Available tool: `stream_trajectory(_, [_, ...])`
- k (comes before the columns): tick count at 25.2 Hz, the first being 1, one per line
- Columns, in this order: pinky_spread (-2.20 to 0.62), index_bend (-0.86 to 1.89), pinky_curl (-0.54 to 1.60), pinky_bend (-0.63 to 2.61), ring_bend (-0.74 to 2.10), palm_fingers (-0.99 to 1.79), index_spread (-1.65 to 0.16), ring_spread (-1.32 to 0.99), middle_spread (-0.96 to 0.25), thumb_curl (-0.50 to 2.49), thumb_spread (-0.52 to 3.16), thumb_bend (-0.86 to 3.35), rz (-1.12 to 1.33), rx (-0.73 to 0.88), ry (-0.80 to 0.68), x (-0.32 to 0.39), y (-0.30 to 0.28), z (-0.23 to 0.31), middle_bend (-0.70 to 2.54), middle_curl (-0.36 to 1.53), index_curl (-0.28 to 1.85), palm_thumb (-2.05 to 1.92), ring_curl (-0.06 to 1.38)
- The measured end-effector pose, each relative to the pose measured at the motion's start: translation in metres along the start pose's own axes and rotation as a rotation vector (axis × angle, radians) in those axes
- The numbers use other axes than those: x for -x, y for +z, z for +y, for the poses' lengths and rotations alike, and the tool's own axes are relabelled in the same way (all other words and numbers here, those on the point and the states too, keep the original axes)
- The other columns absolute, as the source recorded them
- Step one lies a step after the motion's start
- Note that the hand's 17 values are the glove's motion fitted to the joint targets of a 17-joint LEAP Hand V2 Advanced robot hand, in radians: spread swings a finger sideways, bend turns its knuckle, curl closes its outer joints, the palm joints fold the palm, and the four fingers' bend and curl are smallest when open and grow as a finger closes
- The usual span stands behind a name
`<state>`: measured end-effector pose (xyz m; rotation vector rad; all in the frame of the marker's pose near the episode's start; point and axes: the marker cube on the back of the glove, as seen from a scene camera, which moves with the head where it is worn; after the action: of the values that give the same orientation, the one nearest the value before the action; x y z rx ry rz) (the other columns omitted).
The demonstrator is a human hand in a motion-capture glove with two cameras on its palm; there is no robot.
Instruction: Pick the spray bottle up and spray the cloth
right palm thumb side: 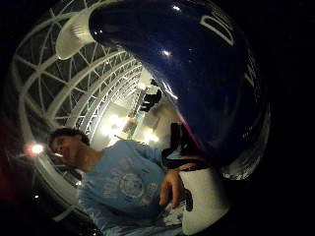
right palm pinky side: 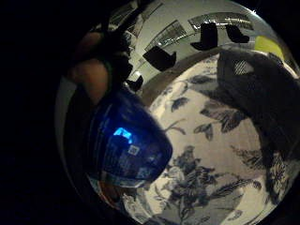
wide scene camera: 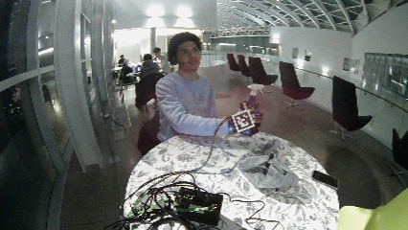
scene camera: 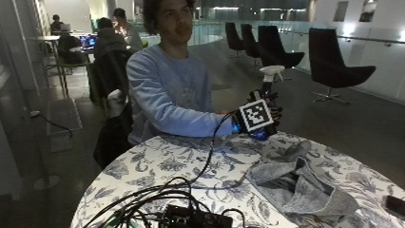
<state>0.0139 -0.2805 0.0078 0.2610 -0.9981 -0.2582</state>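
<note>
Outside, we note the gloved right hand (scene camera: 258, 118) gripping the blue spray bottle (scene camera: 268, 90) upright above the floral table's (scene camera: 164, 166) far edge, grey cloth (scene camera: 297, 183) crumpled well apart on the tabletop, in the palm views we find the bottle (right palm thumb side: 197, 73) close against the palm, cloth (right palm pinky side: 262, 93) on the table beyond.

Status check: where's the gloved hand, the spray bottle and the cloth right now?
Right hand grips the spray bottle, lifted off the table. Grey cloth lies crumpled on the floral tabletop, below and beside the bottle. Nothing between them.
</note>
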Motion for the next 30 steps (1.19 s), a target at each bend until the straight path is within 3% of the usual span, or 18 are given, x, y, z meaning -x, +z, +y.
stream_trajectory(8, [0.2,0.06,0.36,0.65,0.78,0.21,-0.47,0.04,-0.02,0.5,0.91,-0.02,-0.005,0.052,0.043,-0.01,-0.005,0.015,0.56,0.41,0.01,0.79,0.35])
stream_trajectory(15, [0.21,0.19,0.35,0.64,0.64,0.18,-0.45,0.03,-0.01,0.46,0.93,-0.05,0.298,0.04,0.096,0.011,-0.063,0.076,0.45,0.37,0.08,0.72,0.3])
stream_trajectory(24, [0.23,0.13,0.33,0.56,0.57,0.26,-0.44,0.04,0.0,0.42,0.97,-0.03,0.953,-0.087,0.451,0.061,-0.154,0.255,0.44,0.36,0.14,0.68,0.27])
stream_trajectory(30, [0.23,0.16,0.32,0.51,0.51,0.3,-0.43,0.05,-0.01,0.4,1.0,-0.02,1.145,-0.087,0.64,0.085,-0.171,0.346,0.45,0.36,0.17,0.69,0.26])
